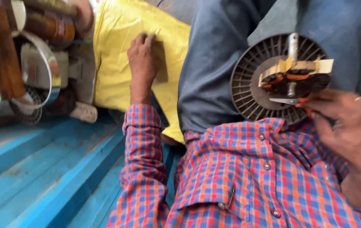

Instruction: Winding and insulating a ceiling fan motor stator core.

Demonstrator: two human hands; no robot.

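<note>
A blue ribbed floor (49, 169) is seen below, with a yellow sack (117, 50) beside the lap. One finned motor rotor (252, 84) is rested on the thigh, its shaft (292, 46) upright in view. One pair of orange-handled pliers (292, 101) is gripped by the closed right hand (349, 131) at the winding. The left hand (142, 59) is laid flat and open on the sack. A steady rotor and short, controlled pulls are judged advisable.
</note>
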